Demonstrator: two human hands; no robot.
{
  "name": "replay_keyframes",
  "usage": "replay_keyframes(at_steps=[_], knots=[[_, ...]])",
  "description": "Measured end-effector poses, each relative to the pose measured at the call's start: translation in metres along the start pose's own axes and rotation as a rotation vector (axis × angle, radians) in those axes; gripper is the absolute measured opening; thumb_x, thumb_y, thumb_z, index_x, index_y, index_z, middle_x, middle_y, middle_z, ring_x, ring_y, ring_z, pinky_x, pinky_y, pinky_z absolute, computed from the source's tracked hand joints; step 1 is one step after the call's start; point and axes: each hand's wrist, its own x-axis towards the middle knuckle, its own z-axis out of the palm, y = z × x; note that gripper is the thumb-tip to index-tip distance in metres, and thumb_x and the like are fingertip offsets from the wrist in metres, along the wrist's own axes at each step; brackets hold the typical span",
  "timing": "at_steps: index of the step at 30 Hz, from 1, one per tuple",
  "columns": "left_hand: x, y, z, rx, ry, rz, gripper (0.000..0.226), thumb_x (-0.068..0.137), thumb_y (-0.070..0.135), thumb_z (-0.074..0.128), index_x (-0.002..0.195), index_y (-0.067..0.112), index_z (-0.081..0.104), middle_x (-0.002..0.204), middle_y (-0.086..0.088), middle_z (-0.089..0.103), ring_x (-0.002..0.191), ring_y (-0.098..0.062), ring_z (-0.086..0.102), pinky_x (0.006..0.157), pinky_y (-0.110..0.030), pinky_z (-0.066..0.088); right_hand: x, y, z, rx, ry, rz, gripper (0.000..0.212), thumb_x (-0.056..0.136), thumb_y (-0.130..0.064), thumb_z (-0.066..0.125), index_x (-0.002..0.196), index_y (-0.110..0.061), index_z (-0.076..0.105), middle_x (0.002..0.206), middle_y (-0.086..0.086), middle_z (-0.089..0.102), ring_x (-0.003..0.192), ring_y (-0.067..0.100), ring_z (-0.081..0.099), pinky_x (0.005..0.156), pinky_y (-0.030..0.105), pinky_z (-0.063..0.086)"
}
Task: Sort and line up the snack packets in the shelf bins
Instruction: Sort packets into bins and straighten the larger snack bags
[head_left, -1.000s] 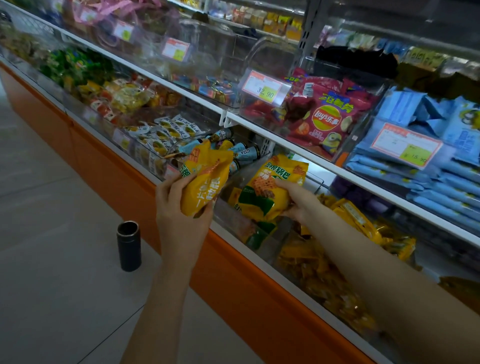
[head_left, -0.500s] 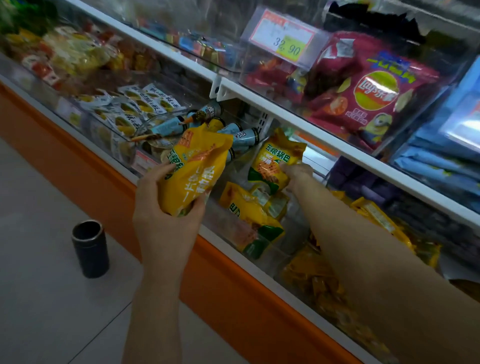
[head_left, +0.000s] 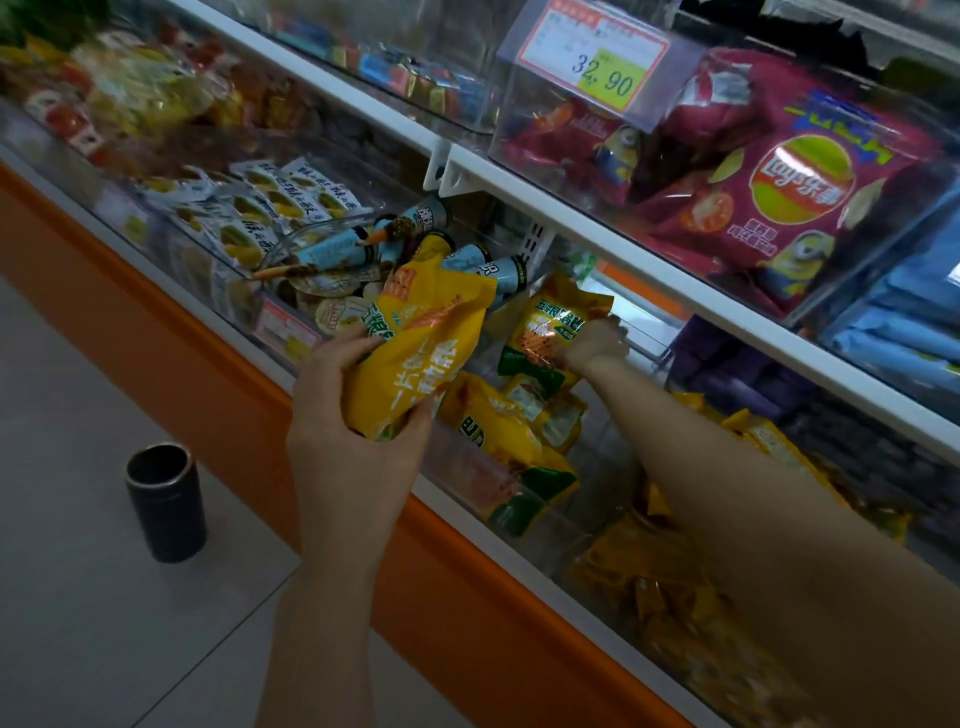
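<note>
left hand (head_left: 348, 431) grips yellow packet (head_left: 421, 353) over bin (head_left: 457, 467) front; right hand (head_left: 592, 345) seemingly pinches upright packet (head_left: 545, 332) at bin rear.

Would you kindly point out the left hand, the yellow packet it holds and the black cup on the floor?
Left hand (head_left: 348, 457), head view: middle of the hand, below the packet.
Yellow packet (head_left: 421, 358), head view: middle of its printed front.
Black cup (head_left: 166, 512), head view: its side wall.

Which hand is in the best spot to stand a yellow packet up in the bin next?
Probably right. The right hand is deep in the bin, gripping the upright packet at the back. The left hand holds the tilted packet out front, over the rim.
</note>
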Motion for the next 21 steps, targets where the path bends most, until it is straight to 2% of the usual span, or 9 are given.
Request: replay_keyframes(at_steps=[2, 4, 6, 7, 9, 13, 16, 18, 21], knots=[[0.001, 0.0, -0.001, 0.002, 0.003, -0.004, 0.058, 0.069, 0.012, 0.082, 0.116, 0.024, 0.051, 0.125, -0.001, 0.054, 0.116, -0.009, 0.049, 0.091, -0.018, 0.044, -0.015, -0.007, -0.003, -0.013, 0.008, -0.09, 0.082, 0.089, -0.032, 0.063, 0.144, 0.006, 0.015, 0.148, 0.023, 0.025, 0.133, 0.036, 0.033, 0.102, 0.039, 0.037], [0.001, 0.001, -0.004, -0.005, 0.008, -0.022, 0.057, 0.07, 0.012, 0.082, 0.116, 0.025, 0.051, 0.125, 0.0, 0.054, 0.116, -0.008, 0.049, 0.09, -0.017, 0.045, -0.035, -0.006, -0.009, 0.04, -0.066, -0.226, 0.069, 0.091, -0.03, 0.06, 0.141, -0.001, 0.023, 0.141, 0.017, 0.034, 0.124, 0.032, 0.043, 0.086, 0.034, 0.046], [0.001, 0.001, -0.006, -0.004, 0.013, -0.029, 0.055, 0.071, 0.012, 0.081, 0.116, 0.023, 0.053, 0.125, 0.0, 0.054, 0.114, -0.006, 0.049, 0.088, -0.012, 0.044, -0.052, 0.006, -0.014, -0.062, -0.163, -0.331, 0.05, 0.093, -0.026, 0.056, 0.134, -0.005, 0.036, 0.125, 0.012, 0.05, 0.105, 0.028, 0.055, 0.071, 0.032, 0.048], [0.001, 0.001, -0.007, -0.004, 0.013, -0.031, 0.054, 0.071, 0.012, 0.081, 0.116, 0.023, 0.053, 0.124, 0.0, 0.055, 0.113, -0.006, 0.049, 0.087, -0.01, 0.043, -0.058, 0.012, -0.017, -0.157, -0.213, -0.377, 0.042, 0.094, -0.024, 0.056, 0.129, -0.005, 0.043, 0.122, 0.013, 0.056, 0.102, 0.027, 0.057, 0.074, 0.034, 0.049], [0.0, 0.002, -0.008, -0.011, 0.004, -0.033, 0.053, 0.072, 0.011, 0.08, 0.115, 0.024, 0.052, 0.124, -0.001, 0.054, 0.113, -0.007, 0.049, 0.086, -0.009, 0.043, -0.06, 0.021, -0.017, -0.309, -0.334, -0.417, 0.038, 0.095, -0.025, 0.054, 0.127, -0.004, 0.05, 0.124, 0.014, 0.057, 0.11, 0.027, 0.056, 0.086, 0.033, 0.045], [-0.007, 0.006, -0.009, -0.022, -0.025, -0.039, 0.054, 0.07, 0.012, 0.08, 0.115, 0.023, 0.053, 0.125, -0.003, 0.054, 0.116, -0.011, 0.05, 0.089, -0.014, 0.044, -0.05, 0.031, -0.014, -0.339, -0.554, -0.399, 0.048, 0.095, -0.02, 0.053, 0.14, -0.011, 0.039, 0.142, 0.009, 0.043, 0.125, 0.024, 0.046, 0.089, 0.025, 0.044], [-0.009, 0.009, -0.01, 0.001, -0.025, -0.029, 0.056, 0.069, 0.012, 0.081, 0.115, 0.026, 0.052, 0.124, 0.001, 0.054, 0.115, -0.006, 0.048, 0.09, -0.016, 0.044, -0.049, 0.04, -0.013, -0.407, -0.657, -0.462, 0.054, 0.094, -0.008, 0.051, 0.144, -0.016, 0.035, 0.144, 0.005, 0.041, 0.127, 0.023, 0.044, 0.103, 0.032, 0.042], [-0.009, 0.012, -0.011, 0.004, -0.022, -0.025, 0.056, 0.07, 0.013, 0.082, 0.115, 0.028, 0.052, 0.124, 0.002, 0.054, 0.116, -0.007, 0.048, 0.091, -0.021, 0.045, -0.048, 0.042, -0.015, -0.528, -0.71, -0.491, 0.056, 0.094, -0.005, 0.047, 0.146, -0.02, 0.033, 0.144, 0.003, 0.041, 0.125, 0.024, 0.047, 0.104, 0.035, 0.042], [-0.01, 0.015, -0.012, -0.014, -0.029, -0.033, 0.057, 0.07, 0.013, 0.082, 0.115, 0.029, 0.051, 0.124, 0.002, 0.054, 0.116, -0.01, 0.05, 0.091, -0.024, 0.047, -0.047, 0.035, -0.027, -0.639, -0.77, -0.523, 0.053, 0.095, -0.003, 0.043, 0.145, -0.019, 0.035, 0.145, 0.002, 0.04, 0.129, 0.022, 0.043, 0.098, 0.024, 0.04]])
